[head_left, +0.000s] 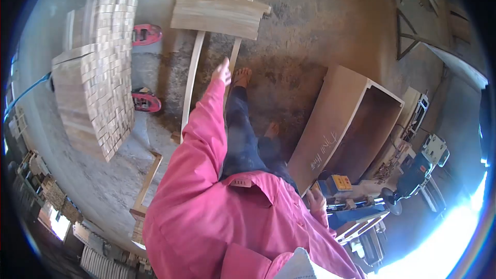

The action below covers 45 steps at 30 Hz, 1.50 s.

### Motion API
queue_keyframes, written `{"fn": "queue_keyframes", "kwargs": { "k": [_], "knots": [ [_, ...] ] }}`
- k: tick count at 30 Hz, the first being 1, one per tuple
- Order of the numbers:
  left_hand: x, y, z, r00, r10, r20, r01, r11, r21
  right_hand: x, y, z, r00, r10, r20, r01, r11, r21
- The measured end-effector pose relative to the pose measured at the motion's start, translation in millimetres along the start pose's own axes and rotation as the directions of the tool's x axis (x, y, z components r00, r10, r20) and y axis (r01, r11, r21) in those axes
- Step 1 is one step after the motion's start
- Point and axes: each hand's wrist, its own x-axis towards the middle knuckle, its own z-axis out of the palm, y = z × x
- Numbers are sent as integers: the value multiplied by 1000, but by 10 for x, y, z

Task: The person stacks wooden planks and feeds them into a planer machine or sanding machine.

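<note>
Reaching ahead with the left hand (pixel 222 74), with fingers outstretched and close together, over the gap between two long wooden strips (pixel 193 82). Just ahead of that hand, a wide board (pixel 219 16), lying flat across both strips near their far ends. With long axis running left to right, roughly crosswise to the strips, and right end angled slightly nearer the body. Under it, the strips, pointing away from the body, with far tips jutting past the far edge.

Low at the right side, the right hand (pixel 316 200), just beside a dark case with a yellow face (pixel 341 182); too small and cluttered there to tell whether pinching anything or loosely curled.

To the left, a tall stack of wooden pieces (pixel 111 67), with two pink objects (pixel 146 34) along the near side. To the right, a large wooden box (pixel 328 116), open on one face, tilted in view and marked with pale writing.
</note>
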Motion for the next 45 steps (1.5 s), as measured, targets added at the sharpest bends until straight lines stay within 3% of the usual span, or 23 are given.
{"fn": "queue_keyframes", "kwargs": {
  "k": [2, 4, 6, 11, 13, 16, 18, 20, 22, 25, 29, 31, 34, 35, 36, 38, 40, 42, 44, 45],
  "knots": [
    [571, 356, 110, 995, 90, -38, -95, 979, -182, -39, -177, 137, 999, 33, 38, -35, 998, 46],
    [1114, 628, 173, 988, 143, -62, -155, 934, -322, -52, 66, 277, 976, 198, 92, -208, 972, 107],
    [1466, 818, 217, 980, 178, -92, -200, 882, -426, -77, -12, 319, 880, 454, 139, -466, 882, 70],
    [2479, 887, 18, 978, 176, -114, -210, 820, -533, 238, -16, 658, 816, 559, 146, -577, 799, 167],
    [2624, 892, -23, 945, 326, -23, -271, 743, -611, 266, 9, 772, 791, 594, 147, -612, 757, 228],
    [2833, 854, -47, 909, 417, 17, -305, 693, -653, 233, 79, 902, 762, 631, 145, -639, 696, 329],
    [2856, 824, -65, 916, 402, 4, -295, 679, -672, 117, 126, 950, 748, 645, 153, -645, 654, 397],
    [2767, 807, -66, 951, 259, -167, -305, 716, -628, -50, 159, 990, 742, 650, 165, -639, 610, 468],
    [2448, 631, -54, 953, 296, -63, -249, 648, -720, -246, 192, 1028, 744, 639, 194, -627, 567, 534],
    [1837, 264, -125, 971, 238, 26, -154, 708, -689, -294, 378, 1033, 775, 554, 302, -617, 562, 552],
    [384, -120, 55, 965, 255, 56, -175, 791, -586, -283, 683, 1161, 897, 380, 226, -430, 633, 643],
    [-318, -222, 174, 938, 316, 140, -210, 844, -494, -166, 533, 1118, 921, 356, 157, -378, 720, 582],
    [-1290, -232, 396, 816, 420, 397, -320, 900, -296, -54, 962, 1238, 965, 202, 167, -261, 692, 673],
    [-1588, -181, 492, 783, 391, 483, -343, 920, -187, -134, 729, 1224, 978, 207, -7, -150, 733, 664],
    [-1796, -180, 618, 792, 386, 473, -379, 918, -115, -233, 559, 1068, 988, 157, -6, -112, 733, 671],
    [-2586, -18, 929, 664, 472, 581, -574, 819, -9, -201, 984, 1238, 986, 38, -165, 77, 765, 639],
    [-3235, 2, 1217, 570, 461, 680, -644, 765, 22, -225, 1359, 1325, 980, 10, -196, 124, 744, 657],
    [-3618, -115, 1513, 458, 448, 768, -736, 675, 46, -563, 1280, 1102, 966, 82, -244, 121, 692, 712],
    [-4258, -259, 1830, 396, 398, 827, -838, 524, 149, -624, 1571, 1099, 951, 70, -300, 160, 719, 676],
    [-4427, -331, 1952, 310, 391, 866, -924, 338, 178, -817, 1538, 1014, 903, 76, -423, 256, 696, 671]
  ]
}}
